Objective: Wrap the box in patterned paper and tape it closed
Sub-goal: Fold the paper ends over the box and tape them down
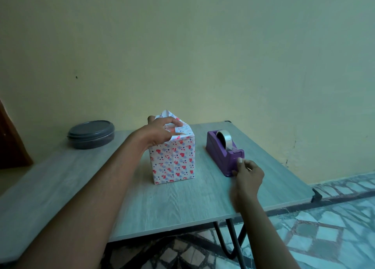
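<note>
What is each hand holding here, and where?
Left hand holds down the folded paper flaps atop the wrapped box. Right hand pinches near the tape dispenser's cutter; tape unclear.

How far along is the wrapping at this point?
Done: patterned paper covers the sides of the box. In hand: the left hand holds the top flaps down, while the right hand pinches at the cutter end of the tape dispenser. Left: the top flaps stand partly open, no tape visible there.
</note>
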The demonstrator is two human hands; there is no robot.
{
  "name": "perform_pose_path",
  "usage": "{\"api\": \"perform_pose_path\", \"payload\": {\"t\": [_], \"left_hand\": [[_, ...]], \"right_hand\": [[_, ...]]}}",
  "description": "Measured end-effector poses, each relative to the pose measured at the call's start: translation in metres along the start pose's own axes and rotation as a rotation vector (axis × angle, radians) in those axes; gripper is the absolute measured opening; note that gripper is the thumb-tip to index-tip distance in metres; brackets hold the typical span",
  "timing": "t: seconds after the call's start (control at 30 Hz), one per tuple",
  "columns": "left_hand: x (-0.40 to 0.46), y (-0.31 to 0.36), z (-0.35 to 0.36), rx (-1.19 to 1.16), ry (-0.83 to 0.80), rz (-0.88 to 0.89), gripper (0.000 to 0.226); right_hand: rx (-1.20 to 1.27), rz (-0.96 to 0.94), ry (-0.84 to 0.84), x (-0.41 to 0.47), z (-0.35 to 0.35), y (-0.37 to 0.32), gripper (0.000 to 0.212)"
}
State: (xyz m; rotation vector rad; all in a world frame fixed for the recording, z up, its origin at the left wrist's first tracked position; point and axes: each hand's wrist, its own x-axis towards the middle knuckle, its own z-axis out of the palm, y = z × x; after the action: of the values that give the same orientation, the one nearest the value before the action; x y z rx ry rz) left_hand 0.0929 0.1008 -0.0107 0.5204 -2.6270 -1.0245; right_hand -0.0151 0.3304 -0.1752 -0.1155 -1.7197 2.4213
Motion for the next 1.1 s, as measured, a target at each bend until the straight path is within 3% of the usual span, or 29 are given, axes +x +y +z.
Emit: {"api": "perform_pose_path", "payload": {"t": [0.13,0.33,0.53,0.7,0.9,1.1], "left_hand": [[-0.004,0.002,-0.001,-0.010,-0.001,0.005,0.034],[-0.004,0.001,0.000,-0.003,0.011,0.008,0.042],[0.000,-0.004,0.002,0.013,0.020,0.001,0.038],[0.001,-0.004,0.002,-0.031,0.031,0.001,0.047],[0.001,-0.004,0.004,-0.077,0.052,-0.021,0.052],[0.000,-0.002,0.002,-0.107,0.100,-0.064,0.062]], "right_hand": [[-0.069,-0.230,-0.106,-0.013,0.001,-0.015,0.015],[-0.011,-0.321,-0.357,-0.024,0.023,-0.048,0.016],[-0.096,-0.382,-0.626,-0.016,0.066,-0.096,0.062],[-0.288,-0.349,-0.802,-0.005,0.104,-0.122,0.039],[-0.538,-0.326,-0.973,-0.003,0.140,-0.135,0.045],[-0.811,-0.314,-0.974,-0.002,0.165,-0.137,0.044]]}}
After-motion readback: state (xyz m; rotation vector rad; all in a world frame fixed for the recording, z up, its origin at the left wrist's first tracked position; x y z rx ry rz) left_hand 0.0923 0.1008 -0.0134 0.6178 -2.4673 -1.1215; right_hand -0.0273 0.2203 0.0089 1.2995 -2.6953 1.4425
